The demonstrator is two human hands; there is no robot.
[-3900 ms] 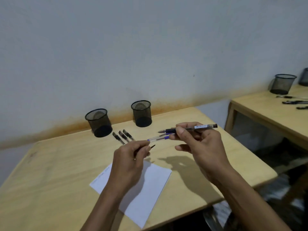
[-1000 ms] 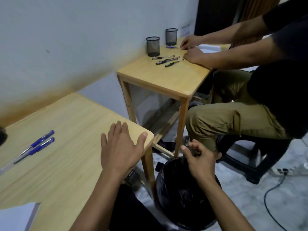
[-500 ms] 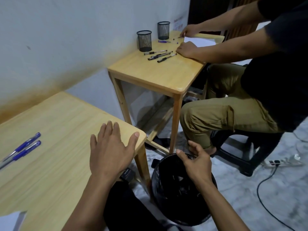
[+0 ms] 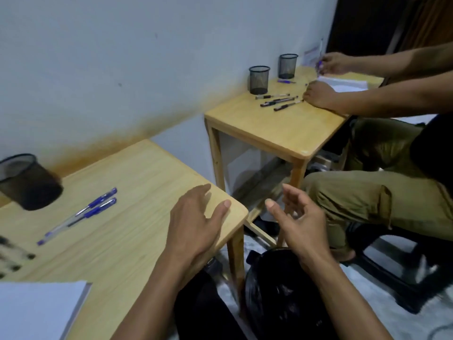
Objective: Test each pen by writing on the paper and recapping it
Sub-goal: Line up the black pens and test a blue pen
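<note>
I see my left hand (image 4: 196, 224) spread flat, fingers straight, over the rounded corner of the pale wooden table (image 4: 127, 182), holding nothing. My right hand (image 4: 300, 222) hangs empty beyond the table edge, fingers loosely parted, above the glossy black bin bag (image 4: 277, 298). Half a second ago it sat lower, right at the bin's rim; now it has lifted clear. Two slim blue-capped pens (image 4: 81, 213) lie side by side on the wood grain, well apart from both hands, near a black mesh cup (image 4: 27, 182). White paper (image 4: 36, 310) lies at the table's near edge. More dark pens (image 4: 6, 256) blur at the far left.
</note>
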